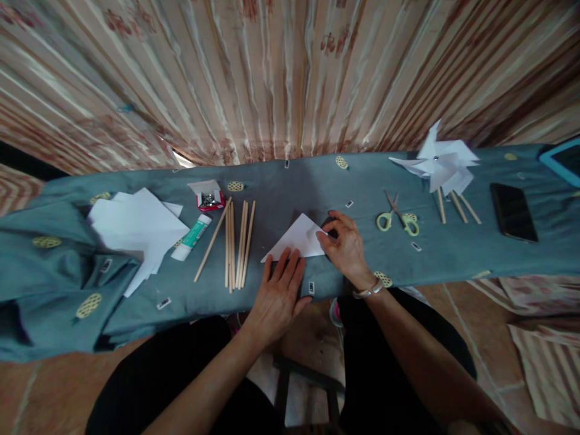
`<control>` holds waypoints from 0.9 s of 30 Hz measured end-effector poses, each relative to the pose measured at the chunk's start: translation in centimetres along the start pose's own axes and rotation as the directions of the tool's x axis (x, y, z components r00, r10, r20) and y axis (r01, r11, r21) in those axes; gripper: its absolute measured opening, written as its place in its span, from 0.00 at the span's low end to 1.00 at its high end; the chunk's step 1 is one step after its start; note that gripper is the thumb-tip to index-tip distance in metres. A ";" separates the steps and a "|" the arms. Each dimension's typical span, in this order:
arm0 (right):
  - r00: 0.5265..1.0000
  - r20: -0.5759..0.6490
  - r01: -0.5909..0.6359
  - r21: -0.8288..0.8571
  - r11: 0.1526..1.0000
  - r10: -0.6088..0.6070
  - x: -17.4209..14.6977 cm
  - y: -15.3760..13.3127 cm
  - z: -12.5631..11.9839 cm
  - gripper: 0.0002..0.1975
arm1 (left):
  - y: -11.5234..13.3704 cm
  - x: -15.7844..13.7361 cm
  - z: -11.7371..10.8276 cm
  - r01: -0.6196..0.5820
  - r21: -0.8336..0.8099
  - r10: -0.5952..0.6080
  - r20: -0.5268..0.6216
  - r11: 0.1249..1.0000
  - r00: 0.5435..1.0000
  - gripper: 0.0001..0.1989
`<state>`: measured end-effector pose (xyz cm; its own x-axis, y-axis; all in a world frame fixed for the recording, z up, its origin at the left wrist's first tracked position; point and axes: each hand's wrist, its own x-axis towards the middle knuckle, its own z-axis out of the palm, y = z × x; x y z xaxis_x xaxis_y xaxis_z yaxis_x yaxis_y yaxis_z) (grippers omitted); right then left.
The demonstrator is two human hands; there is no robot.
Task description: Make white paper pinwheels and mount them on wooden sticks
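A white sheet of paper, folded into a triangle, lies on the cloth-covered table in front of me. My left hand rests flat with its fingers stretched along the paper's near edge. At the paper's right corner, my right hand pinches the tip between thumb and fingers. Left of the paper lie several wooden sticks. To the right are scissors with pale green handles, their blades slightly apart.
A stack of white paper, a glue stick and a small red box of metal pieces sit on the left. Paper pinwheels on sticks, a black phone and a blue-edged device occupy the right. A striped curtain hangs behind.
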<state>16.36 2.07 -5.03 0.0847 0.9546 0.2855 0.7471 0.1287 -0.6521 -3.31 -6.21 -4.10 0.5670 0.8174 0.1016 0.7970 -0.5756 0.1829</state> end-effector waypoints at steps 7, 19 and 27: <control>1.000 -0.004 0.024 -0.012 1.000 -0.024 0.0 0.2 0.2 0.05 | -0.1 -0.1 0.2 -0.003 0.005 0.003 0.003 1.000 1.000 0.33; 0.983 0.067 0.180 -0.233 0.956 -0.169 -3.8 -1.6 -0.3 0.34 | 0.0 0.0 0.4 -0.011 0.023 0.011 -0.021 1.000 1.000 0.34; 0.998 -0.014 0.053 -0.234 0.971 -0.058 -4.3 1.4 -2.9 0.31 | -0.1 0.1 0.3 -0.024 0.051 0.026 -0.041 0.998 0.999 0.33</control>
<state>18.96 -2.65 -5.11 0.0509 0.9418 0.3324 0.8842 0.1123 -0.4534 -3.24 -6.11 -4.41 0.5787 0.8022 0.1468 0.7926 -0.5956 0.1306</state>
